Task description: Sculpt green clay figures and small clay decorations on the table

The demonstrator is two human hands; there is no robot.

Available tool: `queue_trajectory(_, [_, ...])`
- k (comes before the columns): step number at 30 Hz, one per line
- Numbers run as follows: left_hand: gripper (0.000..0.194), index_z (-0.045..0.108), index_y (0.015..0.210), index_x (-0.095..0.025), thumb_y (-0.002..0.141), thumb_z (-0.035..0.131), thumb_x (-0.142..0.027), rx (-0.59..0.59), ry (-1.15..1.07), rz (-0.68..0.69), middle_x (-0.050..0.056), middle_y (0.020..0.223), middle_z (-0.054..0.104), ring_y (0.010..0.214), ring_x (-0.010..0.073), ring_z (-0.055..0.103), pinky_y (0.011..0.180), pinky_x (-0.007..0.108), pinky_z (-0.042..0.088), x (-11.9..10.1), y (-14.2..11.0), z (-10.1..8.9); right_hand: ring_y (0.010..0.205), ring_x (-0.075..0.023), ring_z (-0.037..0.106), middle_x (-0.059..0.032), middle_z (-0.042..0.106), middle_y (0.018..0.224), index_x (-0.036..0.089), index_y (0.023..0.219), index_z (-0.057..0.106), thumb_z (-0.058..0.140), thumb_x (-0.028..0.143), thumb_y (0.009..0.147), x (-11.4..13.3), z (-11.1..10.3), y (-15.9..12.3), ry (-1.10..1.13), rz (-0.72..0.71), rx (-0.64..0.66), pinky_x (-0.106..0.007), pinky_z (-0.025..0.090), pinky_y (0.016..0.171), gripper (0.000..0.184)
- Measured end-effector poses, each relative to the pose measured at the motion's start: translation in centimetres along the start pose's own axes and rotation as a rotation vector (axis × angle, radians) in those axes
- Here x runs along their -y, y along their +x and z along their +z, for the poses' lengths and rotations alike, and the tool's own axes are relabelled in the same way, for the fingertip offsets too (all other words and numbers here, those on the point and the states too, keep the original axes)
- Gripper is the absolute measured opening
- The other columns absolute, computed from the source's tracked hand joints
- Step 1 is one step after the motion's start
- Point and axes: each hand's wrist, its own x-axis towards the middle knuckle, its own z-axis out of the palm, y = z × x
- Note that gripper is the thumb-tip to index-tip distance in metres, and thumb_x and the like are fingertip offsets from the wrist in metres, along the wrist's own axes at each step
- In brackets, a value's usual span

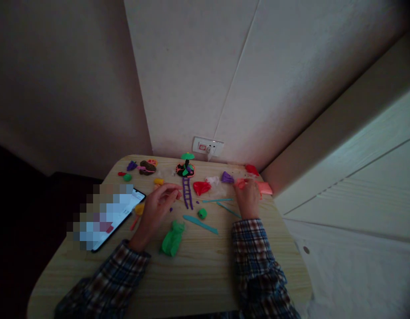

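Note:
My left hand (pixel 160 201) hovers over the table left of a purple clay ladder (pixel 187 193), thumb and fingertips pinched together; whatever is between them is too small to make out. The ladder leads up to a small clay model (pixel 180 171) with a dark base, orange edging and a green top. At the right, my right hand (pixel 248 198) has its fingers closed on a coral-coloured clay packet (pixel 265 188), partly hidden by the hand. A red clay packet (pixel 202 188), a purple packet (pixel 227 177) and a green packet (pixel 172 239) lie between and below the hands.
A phone (pixel 117 217) lies at the left, partly pixelated. Blue modelling tools (pixel 201 224) and a green clay ball (pixel 202 213) lie mid-table. More clay pieces (pixel 147 167) sit at the back left. A wall with a socket (pixel 208 146) stands behind; a pale panel rises right.

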Motion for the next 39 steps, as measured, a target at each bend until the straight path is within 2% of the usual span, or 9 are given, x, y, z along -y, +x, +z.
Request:
queue_trajectory(4, [0.016, 0.069, 0.089, -0.021, 0.078, 0.065, -0.031, 0.01, -0.031, -0.005, 0.005, 0.093, 0.071, 0.085, 0.0204, 0.066, 0.076, 0.032, 0.053, -0.5, -0.2, 0.1, 0.078, -0.0232, 0.061, -0.0101, 0.067, 0.086, 0.016, 0.096, 0.068, 0.05, 0.051, 0.082, 1.7, -1.6, -0.5, 0.146, -0.037, 0.186, -0.035, 0.048, 0.069, 0.041])
queue_trajectory(5, [0.016, 0.07, 0.09, -0.021, 0.078, 0.065, -0.031, 0.027, -0.051, -0.011, 0.006, 0.098, 0.071, 0.089, 0.0208, 0.066, 0.078, 0.032, 0.053, -0.7, -0.2, 0.2, 0.075, -0.0202, 0.061, -0.0079, 0.068, 0.086, 0.019, 0.095, 0.069, 0.049, 0.052, 0.083, 2.3, -1.7, -0.9, 0.211, -0.04, 0.275, -0.031, 0.048, 0.065, 0.041])
queue_trajectory(8, [0.02, 0.07, 0.095, -0.021, 0.077, 0.065, -0.027, 0.129, -0.119, -0.034, 0.008, 0.109, 0.07, 0.097, 0.0214, 0.065, 0.081, 0.032, 0.053, -1.2, -0.4, 0.6, 0.069, -0.016, 0.058, -0.0046, 0.067, 0.086, 0.021, 0.093, 0.071, 0.056, 0.048, 0.08, 4.2, -1.4, -2.4, 0.575, 0.03, 0.711, -0.027, 0.045, 0.059, 0.034])
queue_trajectory(12, [0.015, 0.07, 0.087, -0.018, 0.073, 0.068, -0.023, 0.27, -0.119, -0.06, 0.007, 0.096, 0.072, 0.089, 0.0211, 0.067, 0.081, 0.032, 0.053, -1.4, -0.4, 0.9, 0.058, -0.0125, 0.048, 0.0016, 0.059, 0.062, 0.02, 0.072, 0.069, 0.059, 0.038, 0.076, 6.6, -0.3, -3.9, 0.638, -0.091, 0.872, -0.025, 0.038, 0.055, 0.021])
queue_trajectory(17, [0.01, 0.068, 0.08, -0.018, 0.078, 0.062, -0.026, 0.263, -0.086, -0.049, 0.005, 0.083, 0.07, 0.08, 0.0184, 0.066, 0.077, 0.031, 0.054, -1.9, -0.5, 0.7, 0.062, -0.0141, 0.049, 0.0004, 0.059, 0.065, 0.02, 0.07, 0.065, 0.056, 0.039, 0.079, 7.6, 0.1, -4.6, 0.649, -0.135, 0.8, -0.026, 0.035, 0.055, 0.023])
queue_trajectory(22, [0.021, 0.063, 0.085, -0.017, 0.068, 0.074, -0.025, 0.254, -0.106, -0.056, 0.002, 0.087, 0.067, 0.084, 0.0183, 0.065, 0.079, 0.031, 0.054, -1.8, -1.0, 1.0, 0.056, -0.013, 0.046, 0.0004, 0.057, 0.061, 0.018, 0.068, 0.064, 0.058, 0.04, 0.077, 8.0, 0.2, -5.3, 0.587, -0.123, 0.67, -0.026, 0.033, 0.053, 0.024])
queue_trajectory(27, [0.011, 0.065, 0.084, -0.017, 0.079, 0.064, -0.026, 0.233, -0.013, -0.007, 0.004, 0.087, 0.069, 0.082, 0.0181, 0.067, 0.077, 0.03, 0.054, -1.2, -1.0, 0.9, 0.05, -0.0107, 0.038, 0.0032, 0.051, 0.056, 0.018, 0.071, 0.065, 0.064, 0.042, 0.075, 8.1, 0.5, -5.5, 0.621, -0.087, 0.655, -0.025, 0.029, 0.048, 0.024])
queue_trajectory(33, [0.006, 0.07, 0.074, -0.017, 0.076, 0.067, -0.022, 0.255, 0.009, 0.114, 0.005, 0.08, 0.071, 0.077, 0.0184, 0.066, 0.072, 0.029, 0.053, -1.2, -0.5, 0.4, 0.049, -0.0093, 0.03, 0.0054, 0.044, 0.055, 0.019, 0.075, 0.065, 0.067, 0.041, 0.071, 8.4, -0.1, -5.5, 0.704, -0.056, 0.668, -0.025, 0.022, 0.047, 0.022])
queue_trajectory(39, [0.014, 0.07, 0.081, -0.017, 0.07, 0.071, -0.026, 0.203, -0.101, -0.027, 0.005, 0.087, 0.073, 0.084, 0.0203, 0.067, 0.079, 0.032, 0.054, -1.1, -0.7, 0.6, 0.051, -0.0094, 0.037, 0.0049, 0.046, 0.057, 0.02, 0.072, 0.06, 0.068, 0.049, 0.069, 8.6, -0.5, -5.5, 0.744, -0.034, 0.703, -0.024, 0.026, 0.048, 0.03])
